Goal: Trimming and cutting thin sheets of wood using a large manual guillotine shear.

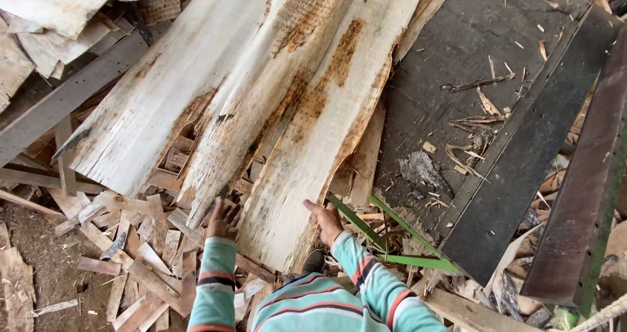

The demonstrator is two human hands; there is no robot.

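Three long pale veneer sheets with brown stains lie side by side, sloping away from me. My left hand [223, 218] rests with fingers spread at the near end of the middle sheet [261, 116]. At the near right edge of the right sheet [326, 129], my right hand [325, 221] lies flat with its thumb out, pressing on the wood. Neither hand grips anything. Both arms wear striped teal, red and white sleeves. The left sheet [157, 97] lies untouched.
Scrap wood strips [137, 260] litter the ground at lower left. A dark worn board [457, 77] with splinters lies right of the sheets, beside dark planks [522, 162] and a rusty metal beam [581, 201]. Green straps [405, 240] lie near my right hand. More veneer pieces [46, 12] are stacked upper left.
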